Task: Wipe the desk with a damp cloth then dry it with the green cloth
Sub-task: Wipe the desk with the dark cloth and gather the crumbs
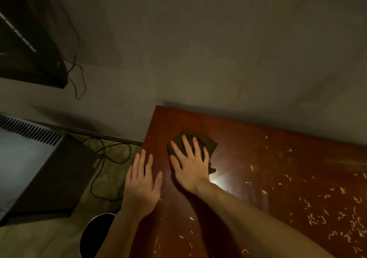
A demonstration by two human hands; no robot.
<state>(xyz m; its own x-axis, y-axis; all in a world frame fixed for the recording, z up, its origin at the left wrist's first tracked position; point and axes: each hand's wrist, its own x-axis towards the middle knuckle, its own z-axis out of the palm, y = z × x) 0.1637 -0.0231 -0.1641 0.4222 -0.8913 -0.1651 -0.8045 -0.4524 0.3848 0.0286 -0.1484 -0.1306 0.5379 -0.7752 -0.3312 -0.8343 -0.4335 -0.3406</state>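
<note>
The right hand [190, 166] lies flat with fingers spread on a dark cloth [208, 145], pressing it on the desk [278, 168] near the far left corner. The left hand [142, 182] rests open at the left edge and holds nothing. This looks like a wiping step; in the dim light I cannot tell if it is the damp or green cloth. Pale crumbs [337, 222] cover the right side, so the next stroke should probably go there.

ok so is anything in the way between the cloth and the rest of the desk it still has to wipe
Nothing solid. The right hand presses flat on the dark cloth near the desk's far left corner. Only small pale scraps lie scattered over the surface to its right. The left hand rests at the left edge, clear of that path.
</note>
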